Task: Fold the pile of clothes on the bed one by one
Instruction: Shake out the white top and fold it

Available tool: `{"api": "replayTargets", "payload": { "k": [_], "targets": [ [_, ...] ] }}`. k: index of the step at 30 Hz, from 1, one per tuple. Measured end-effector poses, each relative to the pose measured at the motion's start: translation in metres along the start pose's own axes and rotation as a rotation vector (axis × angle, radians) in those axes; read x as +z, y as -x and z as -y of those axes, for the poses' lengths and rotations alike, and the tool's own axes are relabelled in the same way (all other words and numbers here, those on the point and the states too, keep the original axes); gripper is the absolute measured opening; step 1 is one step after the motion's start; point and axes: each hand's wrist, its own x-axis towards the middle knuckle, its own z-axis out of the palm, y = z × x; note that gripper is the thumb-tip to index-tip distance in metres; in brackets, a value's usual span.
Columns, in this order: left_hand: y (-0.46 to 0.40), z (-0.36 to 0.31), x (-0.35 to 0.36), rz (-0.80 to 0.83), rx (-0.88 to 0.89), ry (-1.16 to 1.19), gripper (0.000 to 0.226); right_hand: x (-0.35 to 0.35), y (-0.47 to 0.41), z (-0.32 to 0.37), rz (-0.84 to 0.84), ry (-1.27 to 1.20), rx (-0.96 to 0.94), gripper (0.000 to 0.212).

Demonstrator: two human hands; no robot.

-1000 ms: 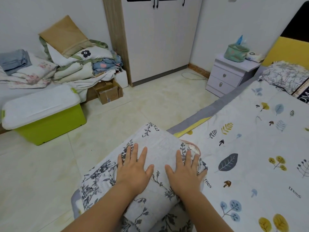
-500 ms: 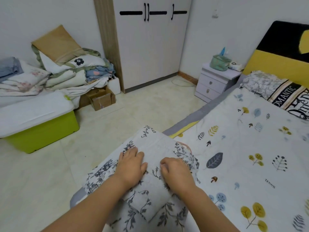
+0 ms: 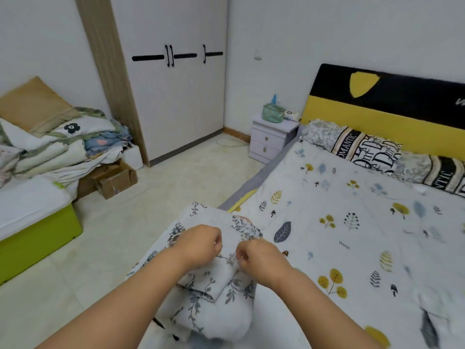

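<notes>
Head view, only camera. Both hands have gone from lying flat and spread on the floral garment [image 3: 211,280] to curled fists gathering its cloth. Left hand [image 3: 198,244] now has fingers bent under, pinching fabric near the garment's middle; right hand [image 3: 261,258] sits just beside it, also curled, gripping the same fold line. Knuckles nearly touching, a small ridge of cloth bunched between them.

Garment lies directly under both hands at the bed's [image 3: 352,248] near corner, its far edge beyond the fingertips and hanging slightly over the bed side to the left of the left hand. It is already doubled; layered edges show below the wrists.

Meaning, as a judgement: smoothing is over, and the grip looks like the setup for lifting or turning this piece into its next fold, so this garment is mid-fold, not finished.

No other loose pile can be seen on the bed right of the right hand; just the printed sheet. Pillows [image 3: 372,149] are well beyond the right hand. A heap of bedding [image 3: 57,144] sits far left of the left hand, across the floor.
</notes>
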Motion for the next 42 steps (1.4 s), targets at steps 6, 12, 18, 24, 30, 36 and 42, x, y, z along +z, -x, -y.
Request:
{"api": "replayTargets", "payload": {
  "k": [6, 12, 18, 24, 30, 36, 42],
  "targets": [
    [0.024, -0.057, -0.031, 0.045, 0.183, -0.086, 0.021, -0.044, 0.071, -0.006, -0.009, 0.040, 0.140, 0.023],
    [0.041, -0.124, -0.049, 0.064, 0.329, -0.097, 0.021, -0.077, 0.149, -0.036, -0.037, 0.043, 0.314, 0.024],
    [0.057, -0.188, -0.045, 0.113, 0.455, -0.138, 0.023, -0.095, 0.228, -0.069, -0.052, 0.002, 0.485, 0.027],
    [0.072, -0.265, -0.021, 0.153, 0.552, -0.155, 0.019, -0.105, 0.323, -0.111, -0.073, -0.051, 0.613, 0.033],
    [0.092, -0.357, 0.008, 0.174, 0.620, -0.197, 0.027, -0.112, 0.411, -0.169, -0.071, -0.101, 0.759, 0.032],
    [0.099, -0.437, 0.043, 0.202, 0.635, -0.178, 0.028, -0.115, 0.481, -0.231, -0.029, -0.138, 0.819, 0.032],
    [0.093, -0.493, 0.086, 0.233, 0.636, -0.184, 0.029, -0.104, 0.510, -0.295, -0.002, -0.163, 0.854, 0.032]
  ]
}}
